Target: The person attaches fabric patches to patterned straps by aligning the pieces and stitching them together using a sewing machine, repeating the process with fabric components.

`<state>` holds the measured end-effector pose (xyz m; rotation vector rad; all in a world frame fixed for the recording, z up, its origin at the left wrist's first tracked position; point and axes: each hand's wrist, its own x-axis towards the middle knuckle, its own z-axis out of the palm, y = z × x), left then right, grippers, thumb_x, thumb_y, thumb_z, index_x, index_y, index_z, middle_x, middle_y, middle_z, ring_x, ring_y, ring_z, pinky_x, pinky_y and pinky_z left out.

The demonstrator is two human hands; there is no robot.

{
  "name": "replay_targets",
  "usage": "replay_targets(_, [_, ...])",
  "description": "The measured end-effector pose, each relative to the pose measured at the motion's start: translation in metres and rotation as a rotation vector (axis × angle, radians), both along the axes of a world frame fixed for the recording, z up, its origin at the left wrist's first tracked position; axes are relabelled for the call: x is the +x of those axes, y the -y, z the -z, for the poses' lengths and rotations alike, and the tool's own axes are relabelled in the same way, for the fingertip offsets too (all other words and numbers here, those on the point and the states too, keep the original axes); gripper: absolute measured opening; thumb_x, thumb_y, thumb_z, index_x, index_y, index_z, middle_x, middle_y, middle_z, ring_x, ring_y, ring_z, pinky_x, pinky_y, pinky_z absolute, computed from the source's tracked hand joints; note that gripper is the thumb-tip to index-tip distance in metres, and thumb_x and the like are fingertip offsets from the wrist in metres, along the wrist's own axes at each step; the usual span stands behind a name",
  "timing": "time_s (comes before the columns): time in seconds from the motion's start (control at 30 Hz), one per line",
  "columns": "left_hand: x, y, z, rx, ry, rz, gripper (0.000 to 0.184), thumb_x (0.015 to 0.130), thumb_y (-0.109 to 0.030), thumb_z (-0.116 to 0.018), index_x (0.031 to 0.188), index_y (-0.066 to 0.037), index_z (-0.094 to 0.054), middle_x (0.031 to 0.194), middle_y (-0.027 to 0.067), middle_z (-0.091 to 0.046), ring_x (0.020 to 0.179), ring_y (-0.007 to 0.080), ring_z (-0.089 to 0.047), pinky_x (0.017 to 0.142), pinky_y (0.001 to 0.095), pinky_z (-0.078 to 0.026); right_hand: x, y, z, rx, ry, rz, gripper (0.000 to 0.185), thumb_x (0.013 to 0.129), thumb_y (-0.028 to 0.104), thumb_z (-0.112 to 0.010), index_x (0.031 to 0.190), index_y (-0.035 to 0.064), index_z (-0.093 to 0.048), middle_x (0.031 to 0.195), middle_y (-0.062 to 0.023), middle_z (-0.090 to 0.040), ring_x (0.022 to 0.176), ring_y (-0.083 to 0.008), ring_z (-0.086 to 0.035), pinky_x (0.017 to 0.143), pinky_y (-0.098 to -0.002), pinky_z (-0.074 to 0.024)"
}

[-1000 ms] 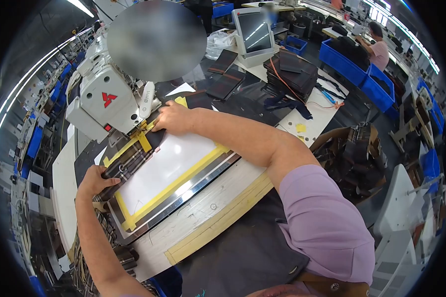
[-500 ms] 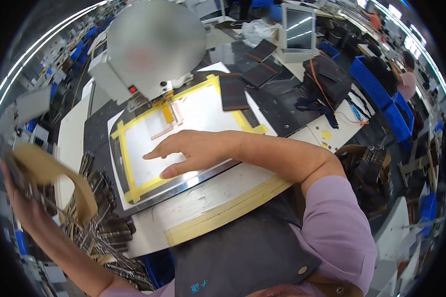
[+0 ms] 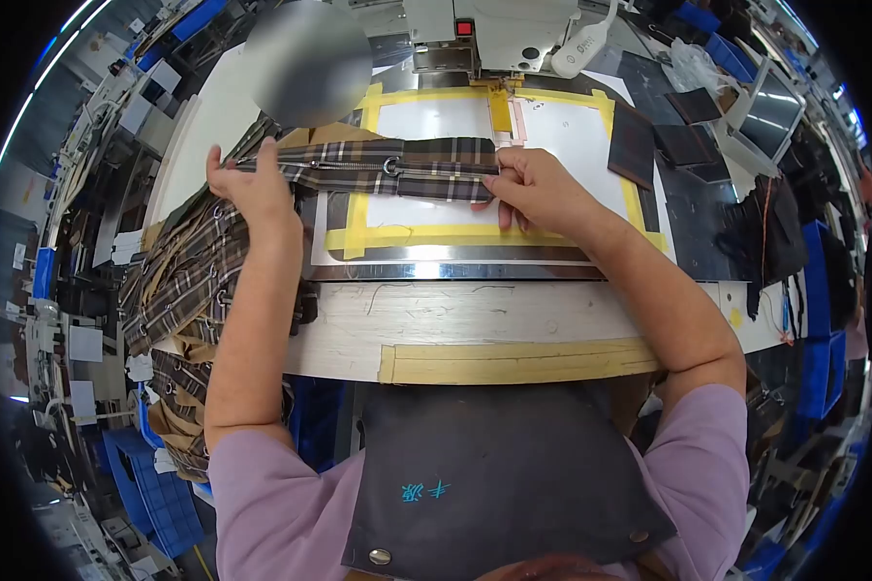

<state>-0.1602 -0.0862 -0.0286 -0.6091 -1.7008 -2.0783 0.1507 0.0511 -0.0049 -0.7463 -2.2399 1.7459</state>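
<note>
A brown plaid fabric strip [image 3: 446, 155] with a zipper and a metal ring is stretched sideways in front of me, over the white sheet [image 3: 562, 131] edged with yellow tape. My right hand [image 3: 543, 189] pinches its right end between thumb and fingers. Near the strip's left end, my left hand [image 3: 259, 189] has it between the thumb and the other fingers, partly hidden. Beneath and beside my left arm lies a heap of similar plaid pieces [image 3: 189, 276] with tan backing. Behind the sheet stands the sewing machine head [image 3: 518, 39], with a yellow part [image 3: 500, 108] reaching down over the sheet.
Dark fabric pieces [image 3: 632, 145] lie on the right of the work surface, near a small monitor [image 3: 767, 111]. A metal edge [image 3: 455, 272] and a pale table front [image 3: 475, 315] run before me. Blue crates [image 3: 150, 489] stand lower left.
My left hand has come in from the far left with the plaid strip. My right hand has left the sheet's middle and taken the strip's right end. The view has turned.
</note>
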Motion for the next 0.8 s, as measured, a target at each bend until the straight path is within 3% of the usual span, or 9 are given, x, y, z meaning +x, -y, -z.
replay_targets(0.03, [0.034, 0.003, -0.018, -0.121, -0.367, -0.026, 0.041, 0.088, -0.013, -0.076, 0.123, 0.0, -0.059, 0.128, 0.015, -0.057, 0.127, 0.0288, -0.049, 0.103, 0.0411, -0.042, 0.0, 0.0, 0.001, 0.01, 0.017, -0.019, 0.019, 0.101, 0.015, -0.058, 0.089, 0.0009, -0.058, 0.084, -0.0119, -0.075, 0.06, -0.0095, -0.067, 0.048, -0.0228, -0.0457])
replay_targets(0.1, [0.066, -0.001, -0.046, -0.564, -0.691, 0.469, 0.037, 0.096, -0.023, -0.07, 0.128, -0.007, -0.059, 0.132, 0.0092, -0.06, 0.123, 0.0248, -0.054, 0.103, 0.037, -0.041, 0.002, 0.001, -0.006, -0.075, -0.015, -0.024, 0.018, 0.101, 0.015, -0.058, 0.088, 0.0017, -0.059, 0.085, -0.0119, -0.076, 0.059, -0.0089, -0.066, 0.048, -0.0221, -0.0439])
replay_targets(0.17, [0.09, -0.027, -0.035, -0.758, -0.994, 0.391, 0.027, 0.096, -0.027, -0.069, 0.115, -0.006, -0.067, 0.113, 0.0111, -0.068, 0.105, 0.0213, -0.061, 0.091, 0.0331, -0.047, 0.008, -0.003, -0.008, -0.138, -0.029, -0.039, 0.018, 0.1, 0.016, -0.06, 0.089, 0.0021, -0.06, 0.085, -0.0113, -0.076, 0.059, -0.0085, -0.065, 0.048, -0.0219, -0.0432])
replay_targets(0.27, [0.098, -0.059, -0.035, -1.119, -0.302, 1.038, 0.029, 0.095, -0.032, -0.071, 0.097, -0.003, -0.07, 0.085, 0.0106, -0.07, 0.078, 0.0189, -0.062, 0.075, 0.0316, -0.049, 0.022, -0.018, -0.008, -0.15, 0.003, -0.052, 0.017, 0.098, 0.017, -0.063, 0.092, 0.0018, -0.063, 0.082, -0.0098, -0.076, 0.057, -0.0087, -0.064, 0.049, -0.0226, -0.044])
replay_targets(0.33, [0.105, -0.073, -0.029, -1.129, -0.404, 0.959, 0.033, 0.094, -0.033, -0.073, 0.088, -0.001, -0.069, 0.072, 0.0104, -0.066, 0.066, 0.0182, -0.057, 0.066, 0.0326, -0.047, 0.034, -0.025, -0.009, -0.09, 0.068, -0.01, 0.017, 0.097, 0.018, -0.065, 0.095, 0.0011, -0.065, 0.078, -0.0094, -0.075, 0.054, -0.0093, -0.063, 0.049, -0.0233, -0.0448])
replay_targets(0.43, [0.109, -0.092, -0.023, -1.137, -0.521, 0.866, 0.035, 0.093, -0.036, -0.073, 0.085, -0.002, -0.07, 0.071, 0.0124, -0.067, 0.062, 0.0232, -0.058, 0.063, 0.0359, -0.047, 0.046, -0.029, -0.012, 0.436, 0.081, 0.12, 0.018, 0.093, 0.019, -0.069, 0.098, 0.0016, -0.067, 0.075, -0.008, -0.073, 0.057, -0.0126, -0.064, 0.054, -0.0257, -0.0488])
replay_targets(0.57, [0.095, -0.122, -0.019, -1.146, -0.593, 0.752, 0.036, 0.092, -0.04, -0.071, 0.087, -0.005, -0.072, 0.076, 0.0134, -0.07, 0.069, 0.0302, -0.065, 0.065, 0.0403, -0.05, 0.042, -0.054, 0.006, 1.011, -0.17, 0.037, 0.019, 0.091, 0.022, -0.071, 0.1, 0.0047, -0.071, 0.103, -0.0073, -0.073, 0.087, -0.0217, -0.066, 0.078, -0.0336, -0.0546])
replay_targets(0.67, [0.09, -0.138, -0.023, -1.186, -0.619, 0.689, 0.036, 0.093, -0.043, -0.069, 0.089, -0.007, -0.072, 0.079, 0.0122, -0.072, 0.077, 0.0327, -0.069, 0.07, 0.0431, -0.054, 0.033, -0.072, 0.01, 1.211, -0.089, -0.06, 0.025, 0.092, 0.025, -0.071, 0.111, 0.0088, -0.074, 0.118, -0.0063, -0.071, 0.098, -0.0225, -0.062, 0.086, -0.0361, -0.0535])
replay_targets(0.8, [0.081, -0.15, -0.018, -1.157, -0.642, 0.661, 0.036, 0.092, -0.043, -0.069, 0.091, -0.008, -0.073, 0.079, 0.0117, -0.072, 0.078, 0.0324, -0.069, 0.071, 0.0425, -0.054, 0.025, -0.087, 0.014, 1.198, -0.089, -0.068, 0.033, 0.09, 0.03, -0.073, 0.115, 0.0096, -0.075, 0.12, -0.0051, -0.071, 0.101, -0.0231, -0.06, 0.087, -0.0366, -0.0529])
